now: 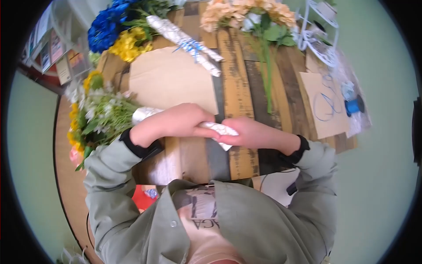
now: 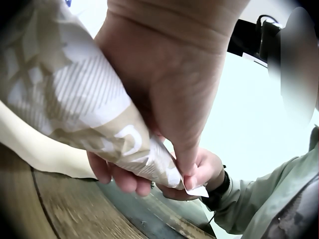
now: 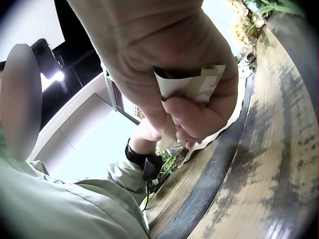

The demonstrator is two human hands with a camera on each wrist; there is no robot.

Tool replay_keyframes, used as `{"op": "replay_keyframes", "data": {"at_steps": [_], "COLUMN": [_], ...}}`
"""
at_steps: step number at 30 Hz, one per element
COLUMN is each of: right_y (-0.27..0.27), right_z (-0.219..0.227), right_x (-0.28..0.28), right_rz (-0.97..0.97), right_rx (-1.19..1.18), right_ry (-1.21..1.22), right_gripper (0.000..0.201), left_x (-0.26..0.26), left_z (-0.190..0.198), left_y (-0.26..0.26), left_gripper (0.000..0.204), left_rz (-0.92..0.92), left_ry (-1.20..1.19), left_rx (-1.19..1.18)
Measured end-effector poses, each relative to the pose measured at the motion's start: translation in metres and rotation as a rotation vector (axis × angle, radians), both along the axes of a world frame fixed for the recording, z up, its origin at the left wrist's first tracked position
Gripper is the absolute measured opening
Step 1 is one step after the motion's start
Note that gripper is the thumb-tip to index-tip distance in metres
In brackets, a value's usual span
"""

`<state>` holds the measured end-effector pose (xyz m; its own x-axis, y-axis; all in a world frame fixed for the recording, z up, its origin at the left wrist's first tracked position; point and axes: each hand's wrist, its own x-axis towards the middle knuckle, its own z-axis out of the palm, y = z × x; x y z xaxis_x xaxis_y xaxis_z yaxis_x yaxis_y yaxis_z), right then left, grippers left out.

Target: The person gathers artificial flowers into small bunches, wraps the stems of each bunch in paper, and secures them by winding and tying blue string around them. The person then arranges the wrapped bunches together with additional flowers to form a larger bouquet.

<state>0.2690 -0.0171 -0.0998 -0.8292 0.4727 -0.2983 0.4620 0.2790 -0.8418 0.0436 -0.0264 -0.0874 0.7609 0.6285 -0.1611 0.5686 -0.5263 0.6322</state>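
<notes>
A bouquet of white daisies and greenery (image 1: 101,110), with yellow blooms at its far edge, lies at the table's left side in white, gold-patterned wrapping paper (image 1: 145,114). The paper narrows to a rolled lower end between both hands. My left hand (image 1: 187,119) lies over the wrap, its fingers curled round the narrow part in the left wrist view. At the very end, my right hand (image 1: 246,131) grips the paper tip. A folded paper edge (image 3: 192,89) sticks out of its fist in the right wrist view. The stems are hidden inside the paper.
A brown paper sheet (image 1: 171,79) lies ahead on the wooden table (image 1: 237,88). Behind it is a wrapped bundle (image 1: 167,28) tied with blue ribbon, bearing blue and yellow flowers. Peach flowers (image 1: 224,15), a brown card (image 1: 323,105), a blue ribbon spool (image 1: 353,107) and a white stand (image 1: 320,49) are rightward.
</notes>
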Motion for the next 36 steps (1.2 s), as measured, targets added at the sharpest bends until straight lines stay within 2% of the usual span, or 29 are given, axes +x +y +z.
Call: {"op": "replay_keyframes", "data": {"at_steps": [1, 4, 5, 7, 8, 10, 13, 17, 19, 23, 29, 31, 33, 34, 35, 36], "right_y": [-0.001, -0.004, -0.006, -0.014, -0.016, -0.022, -0.026, -0.024, -0.022, -0.022, -0.028, -0.022, 0.014, 0.024, 0.051, 0.067], "right_z": [0.004, 0.016, -0.001, 0.002, 0.002, 0.0, -0.009, -0.007, -0.006, -0.012, -0.016, -0.002, 0.019, 0.062, 0.047, 0.04], "right_x": [0.002, 0.003, 0.005, 0.002, 0.002, 0.0, -0.003, -0.001, 0.0, 0.002, 0.002, 0.011, 0.05, 0.066, 0.098, 0.128], "right_rz": [0.01, 0.07, 0.089, 0.086, 0.066, 0.062, -0.002, 0.01, 0.025, -0.016, -0.043, -0.034, -0.206, -0.43, -0.553, -0.733], "right_rx": [-0.01, 0.158, 0.399, 0.563, 0.563, 0.724, 0.83, 0.811, 0.787, 0.776, 1.034, 0.809, 0.588, 0.392, 0.633, 0.723], "right_ry": [0.022, -0.084, -0.019, -0.095, -0.097, -0.169, -0.154, -0.148, -0.162, -0.137, -0.202, -0.163, -0.145, -0.298, -0.517, -0.719], "right_gripper": [0.038, 0.03, 0.029, 0.029, 0.029, 0.026, 0.022, 0.02, 0.018, 0.018, 0.021, 0.029, 0.039, 0.043, 0.038, 0.034], "left_x": [0.002, 0.007, 0.009, 0.011, 0.012, 0.013, 0.015, 0.021, 0.025, 0.03, 0.028, 0.027, 0.025, 0.024, 0.024, 0.024], "left_z": [-0.002, -0.003, -0.002, 0.0, 0.0, -0.003, -0.001, 0.0, -0.004, -0.01, -0.011, -0.011, -0.014, -0.016, -0.015, -0.014], "left_y": [0.002, -0.002, -0.003, -0.003, -0.002, -0.003, -0.005, -0.011, -0.014, -0.015, -0.01, -0.011, -0.012, -0.012, -0.011, -0.012], "left_gripper": [0.036, 0.033, 0.033, 0.031, 0.031, 0.03, 0.029, 0.03, 0.029, 0.029, 0.029, 0.03, 0.031, 0.031, 0.031, 0.031], "left_rz": [-0.023, -0.007, 0.032, 0.057, 0.037, 0.055, 0.053, 0.067, 0.094, 0.101, 0.071, 0.06, 0.068, 0.076, 0.08, 0.076], "left_ry": [-0.033, -0.1, -0.115, -0.125, -0.121, -0.113, -0.088, -0.063, -0.003, -0.023, -0.012, 0.017, 0.012, 0.002, -0.004, -0.002], "left_rx": [-0.016, -0.001, -0.03, -0.043, -0.043, 0.044, 0.14, 0.227, 0.41, 0.503, 0.506, 0.475, 0.485, 0.497, 0.499, 0.487]}}
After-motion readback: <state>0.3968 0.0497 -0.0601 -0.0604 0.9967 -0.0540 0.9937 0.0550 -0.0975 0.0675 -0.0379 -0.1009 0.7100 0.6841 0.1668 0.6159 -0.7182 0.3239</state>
